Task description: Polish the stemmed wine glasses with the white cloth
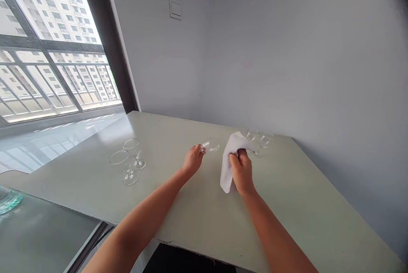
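Observation:
My left hand (193, 158) is closed around the stem end of a clear stemmed glass (211, 145), which lies tilted sideways with its bowl toward the right. My right hand (242, 172) grips a white cloth (228, 164) that hangs down on its left side. A small gap separates the cloth from the glass. Behind the cloth, toward the wall, stand more stemmed glasses (265, 140), partly hidden by it. On the left of the table are two upright stemmed glasses, one nearer (119, 158) and one farther (131, 143).
The pale table (204, 209) meets grey walls at the back and right. At the lower left, a greenish glass dish (9, 200) sits on a lower glass-topped surface (47, 234). A large window (57, 43) is on the left, and a light switch (175, 8) is on the wall.

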A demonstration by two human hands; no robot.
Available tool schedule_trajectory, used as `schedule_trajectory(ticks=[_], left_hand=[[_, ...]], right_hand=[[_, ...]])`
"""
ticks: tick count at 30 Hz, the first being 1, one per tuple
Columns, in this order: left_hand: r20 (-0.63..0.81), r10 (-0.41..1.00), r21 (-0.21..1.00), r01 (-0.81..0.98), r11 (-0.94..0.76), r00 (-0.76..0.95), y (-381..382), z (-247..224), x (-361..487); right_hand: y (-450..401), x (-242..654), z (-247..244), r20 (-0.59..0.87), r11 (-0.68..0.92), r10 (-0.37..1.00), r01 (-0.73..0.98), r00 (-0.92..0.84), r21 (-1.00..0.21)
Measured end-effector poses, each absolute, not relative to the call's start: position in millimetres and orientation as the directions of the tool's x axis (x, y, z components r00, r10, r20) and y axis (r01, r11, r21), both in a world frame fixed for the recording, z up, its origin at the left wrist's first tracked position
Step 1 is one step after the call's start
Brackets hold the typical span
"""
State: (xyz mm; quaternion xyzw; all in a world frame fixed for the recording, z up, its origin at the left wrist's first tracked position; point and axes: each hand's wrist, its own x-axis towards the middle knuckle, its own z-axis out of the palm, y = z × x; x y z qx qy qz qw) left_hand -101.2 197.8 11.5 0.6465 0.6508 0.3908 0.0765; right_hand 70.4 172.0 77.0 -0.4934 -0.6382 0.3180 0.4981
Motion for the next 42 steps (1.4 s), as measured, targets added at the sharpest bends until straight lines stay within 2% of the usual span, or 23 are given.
schedule_trajectory(ticks=[3, 7, 9, 11, 13, 15, 18, 21, 23, 24, 26, 28, 29, 30, 31, 33, 35, 37, 39, 42], left_hand=[[0.464, 0.883, 0.478, 0.858, -0.187, -0.066, 195, 12, -102], [0.5, 0.866, 0.362, 0.914, -0.181, -0.026, 194, 13, -112], [0.491, 0.87, 0.308, 0.927, -0.213, 0.036, 193, 13, -116], [0.466, 0.874, 0.264, 0.922, -0.284, 0.136, 192, 14, -117], [0.44, 0.865, 0.243, 0.895, -0.374, 0.242, 191, 15, -115], [0.443, 0.844, 0.245, 0.864, -0.439, 0.304, 190, 18, -112], [0.493, 0.816, 0.251, 0.849, -0.465, 0.302, 189, 26, -110], [0.465, 0.84, 0.291, 0.848, -0.444, 0.281, 186, 37, -112], [0.389, 0.882, 0.385, 0.823, -0.419, 0.267, 182, 46, -115], [0.321, 0.906, 0.461, 0.79, -0.404, 0.276, 179, 52, -117], [0.097, 0.916, 0.643, 0.678, -0.356, 0.389, 174, 65, -120], [-0.149, 0.801, 0.781, 0.566, -0.264, 0.579, 169, 77, -120], [-0.219, 0.738, 0.808, 0.543, -0.23, 0.638, 166, 82, -117], [-0.23, 0.728, 0.805, 0.547, -0.23, 0.645, 165, 86, -114], [-0.178, 0.777, 0.774, 0.574, -0.269, 0.604, 163, 88, -109], [0.069, 0.887, 0.615, 0.681, -0.398, 0.456, 162, 88, -97], [0.304, 0.874, 0.404, 0.779, -0.48, 0.38, 162, 85, -88], [0.352, 0.847, 0.312, 0.803, -0.508, 0.399, 163, 84, -85], [0.272, 0.871, 0.411, 0.769, -0.49, 0.41, 164, 86, -90], [-0.022, 0.841, 0.738, 0.576, -0.351, 0.541, 166, 93, -102]], right_hand=[[170, 52, 69, 0.399, 0.455, 0.89, 0.488, -0.22, -0.745], [176, 44, 55, 0.308, 0.45, 0.893, 0.648, -0.328, -0.615], [182, 52, 54, 0.218, 0.44, 0.891, 0.64, -0.399, -0.63], [188, 63, 55, 0.051, 0.374, 0.854, 0.543, -0.518, -0.752], [192, 74, 55, -0.093, 0.213, 0.76, 0.382, -0.643, -0.899], [195, 79, 51, -0.132, 0.027, 0.712, 0.215, -0.689, -0.976], [197, 79, 43, -0.125, -0.181, 0.8, -0.037, -0.586, -0.983], [196, 81, 46, -0.121, -0.263, 0.851, -0.216, -0.511, -0.94], [192, 89, 56, -0.084, -0.205, 0.827, -0.159, -0.556, -0.966], [190, 94, 62, -0.068, -0.149, 0.795, -0.085, -0.602, -0.985], [184, 106, 73, -0.096, -0.054, 0.673, 0.081, -0.734, -0.995], [180, 116, 80, -0.142, -0.032, 0.563, 0.15, -0.814, -0.988], [179, 119, 80, -0.147, -0.063, 0.559, 0.135, -0.816, -0.989], [179, 121, 79, -0.142, -0.114, 0.595, 0.092, -0.791, -0.989], [180, 121, 76, -0.136, -0.172, 0.663, 0.027, -0.736, -0.985], [181, 117, 69, -0.161, -0.287, 0.797, -0.129, -0.583, -0.949], [181, 113, 64, -0.214, -0.364, 0.853, -0.249, -0.476, -0.898], [177, 111, 63, -0.192, -0.344, 0.876, -0.293, -0.441, -0.892], [171, 112, 67, -0.107, -0.243, 0.85, -0.203, -0.516, -0.948], [162, 119, 81, -0.073, -0.017, 0.667, 0.083, -0.742, -0.996]])
